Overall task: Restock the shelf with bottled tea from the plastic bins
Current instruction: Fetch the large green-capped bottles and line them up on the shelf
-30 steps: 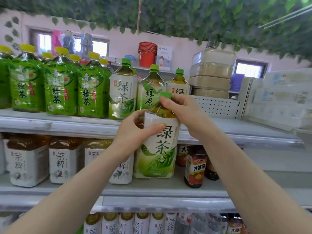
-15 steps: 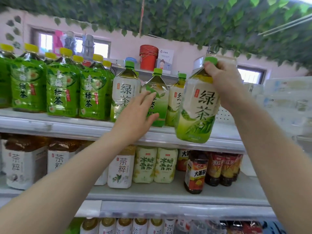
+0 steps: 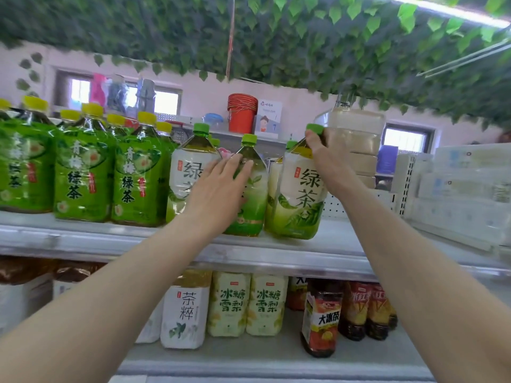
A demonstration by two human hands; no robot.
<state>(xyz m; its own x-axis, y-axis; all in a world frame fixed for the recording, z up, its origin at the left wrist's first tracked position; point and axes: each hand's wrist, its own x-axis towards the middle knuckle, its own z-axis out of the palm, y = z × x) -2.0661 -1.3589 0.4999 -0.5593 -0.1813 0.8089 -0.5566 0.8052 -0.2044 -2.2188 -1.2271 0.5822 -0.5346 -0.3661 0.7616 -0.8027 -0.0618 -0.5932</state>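
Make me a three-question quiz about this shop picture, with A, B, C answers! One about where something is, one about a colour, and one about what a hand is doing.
1. Where is the bottle that the right hand holds?
A. at the right end of the green-capped row on the upper shelf
B. on the lower shelf
C. in a bin on the floor

2. What colour are the caps on the dark green bottles at the left?
A. red
B. yellow
C. blue

3. What is the left hand doing?
A. gripping a cap
B. hanging by the person's side
C. lying with straight fingers against a shelved bottle

Answers: 1 A, its base is at the upper shelf beside the other green-capped bottles. 2 B, their caps are yellow. 3 C, the fingers are spread flat on the bottle's front.
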